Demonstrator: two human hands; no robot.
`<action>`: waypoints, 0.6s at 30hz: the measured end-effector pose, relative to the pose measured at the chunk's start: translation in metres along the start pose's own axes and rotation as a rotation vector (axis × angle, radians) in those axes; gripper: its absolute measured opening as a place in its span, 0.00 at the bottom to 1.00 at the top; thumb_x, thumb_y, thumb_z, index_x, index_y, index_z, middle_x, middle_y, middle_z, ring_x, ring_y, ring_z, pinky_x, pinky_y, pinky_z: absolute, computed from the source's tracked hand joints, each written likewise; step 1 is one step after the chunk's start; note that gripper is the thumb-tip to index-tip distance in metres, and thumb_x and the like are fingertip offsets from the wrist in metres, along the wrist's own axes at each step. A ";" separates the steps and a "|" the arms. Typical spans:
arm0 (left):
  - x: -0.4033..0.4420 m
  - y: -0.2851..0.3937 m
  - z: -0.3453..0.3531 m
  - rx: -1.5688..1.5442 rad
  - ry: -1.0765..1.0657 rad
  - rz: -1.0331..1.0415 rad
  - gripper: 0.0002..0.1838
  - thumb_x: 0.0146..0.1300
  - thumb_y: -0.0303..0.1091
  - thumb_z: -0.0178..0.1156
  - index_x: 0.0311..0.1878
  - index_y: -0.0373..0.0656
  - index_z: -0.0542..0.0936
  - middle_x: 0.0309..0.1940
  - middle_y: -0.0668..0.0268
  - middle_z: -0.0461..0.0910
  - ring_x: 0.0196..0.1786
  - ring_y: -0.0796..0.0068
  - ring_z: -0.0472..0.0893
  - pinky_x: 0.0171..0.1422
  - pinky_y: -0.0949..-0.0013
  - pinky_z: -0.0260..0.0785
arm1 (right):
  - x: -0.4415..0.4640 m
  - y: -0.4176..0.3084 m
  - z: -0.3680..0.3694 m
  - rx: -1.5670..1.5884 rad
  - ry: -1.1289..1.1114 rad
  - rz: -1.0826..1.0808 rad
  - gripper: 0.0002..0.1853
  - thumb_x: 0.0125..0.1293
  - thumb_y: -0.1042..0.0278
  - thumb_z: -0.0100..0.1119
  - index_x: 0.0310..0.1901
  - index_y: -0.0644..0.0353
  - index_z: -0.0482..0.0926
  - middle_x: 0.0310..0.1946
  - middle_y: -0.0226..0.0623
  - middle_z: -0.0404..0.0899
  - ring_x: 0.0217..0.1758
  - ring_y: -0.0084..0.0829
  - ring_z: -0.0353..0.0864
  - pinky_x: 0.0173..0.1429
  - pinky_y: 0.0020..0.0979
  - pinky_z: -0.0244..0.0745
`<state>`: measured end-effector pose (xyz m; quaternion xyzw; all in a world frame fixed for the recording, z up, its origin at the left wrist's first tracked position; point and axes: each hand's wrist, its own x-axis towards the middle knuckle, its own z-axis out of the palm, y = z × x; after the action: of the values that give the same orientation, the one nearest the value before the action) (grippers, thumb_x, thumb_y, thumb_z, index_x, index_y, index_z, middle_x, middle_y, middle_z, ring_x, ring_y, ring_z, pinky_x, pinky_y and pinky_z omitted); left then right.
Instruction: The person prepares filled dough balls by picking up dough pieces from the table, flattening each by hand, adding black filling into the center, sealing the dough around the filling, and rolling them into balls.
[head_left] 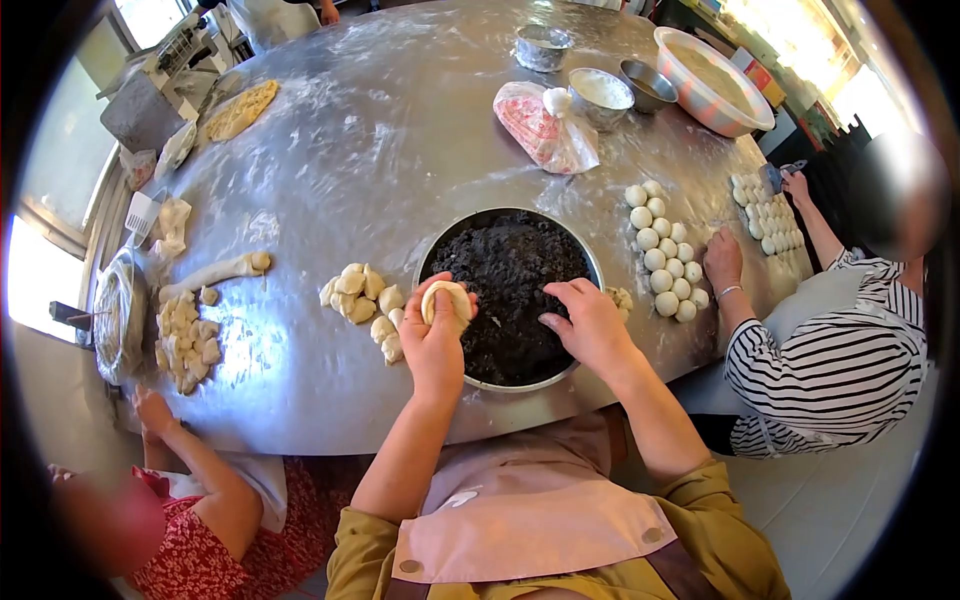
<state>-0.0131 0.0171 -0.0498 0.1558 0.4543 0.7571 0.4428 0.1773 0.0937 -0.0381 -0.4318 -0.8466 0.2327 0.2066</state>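
A large round metal basin of dark, crumbly filling stands in front of me. Over its left rim, my left hand is closed around a flattened piece of pale dough. My right hand hovers at the basin's right side, thumb and fingers apart and nothing visible between them. Its fingertips reach over the filling; whether they touch it I cannot tell. Pieces of dough lie left of the basin, and a few more show partly behind my right hand.
White dough balls sit in rows to the right, beside a person in a striped top. At left, a person in red is near dough lumps and a dough roll. Bowls and a large tub stand farther back.
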 end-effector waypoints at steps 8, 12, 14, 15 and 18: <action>-0.023 0.022 0.024 -0.242 -0.067 -0.637 0.13 0.74 0.36 0.49 0.56 0.42 0.74 0.46 0.61 0.79 0.49 0.64 0.80 0.54 0.62 0.77 | 0.019 -0.008 -0.018 0.051 -0.149 -0.056 0.12 0.54 0.68 0.70 0.40 0.59 0.82 0.35 0.43 0.82 0.39 0.39 0.82 0.44 0.34 0.77; -0.026 0.017 0.032 -0.268 -0.043 -0.755 0.16 0.75 0.43 0.45 0.57 0.44 0.72 0.51 0.60 0.77 0.55 0.63 0.77 0.65 0.56 0.69 | 0.032 -0.031 -0.033 0.257 -0.179 0.002 0.11 0.55 0.67 0.67 0.40 0.60 0.82 0.34 0.43 0.82 0.37 0.42 0.81 0.43 0.37 0.75; -0.024 0.015 0.039 -0.316 -0.038 -0.760 0.20 0.77 0.46 0.39 0.59 0.42 0.69 0.56 0.59 0.73 0.60 0.62 0.73 0.68 0.53 0.65 | 0.036 -0.049 -0.044 0.353 -0.216 0.029 0.11 0.55 0.68 0.67 0.40 0.60 0.82 0.34 0.43 0.82 0.37 0.42 0.81 0.43 0.36 0.75; -0.022 0.013 0.042 -0.366 -0.033 -0.757 0.21 0.77 0.46 0.38 0.60 0.41 0.68 0.57 0.58 0.72 0.61 0.62 0.73 0.68 0.53 0.65 | 0.037 -0.055 -0.046 0.347 -0.249 -0.019 0.13 0.55 0.69 0.66 0.42 0.60 0.82 0.37 0.44 0.82 0.38 0.41 0.81 0.45 0.36 0.75; -0.020 0.013 0.048 -0.420 -0.063 -0.720 0.23 0.78 0.46 0.33 0.61 0.39 0.66 0.60 0.57 0.69 0.62 0.62 0.71 0.69 0.54 0.65 | 0.037 -0.064 -0.041 0.165 -0.230 -0.185 0.15 0.55 0.70 0.66 0.45 0.62 0.81 0.41 0.46 0.82 0.39 0.41 0.82 0.46 0.36 0.75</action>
<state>0.0212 0.0248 -0.0099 -0.0835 0.3017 0.6250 0.7151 0.1396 0.0999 0.0368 -0.3040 -0.8788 0.3292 0.1639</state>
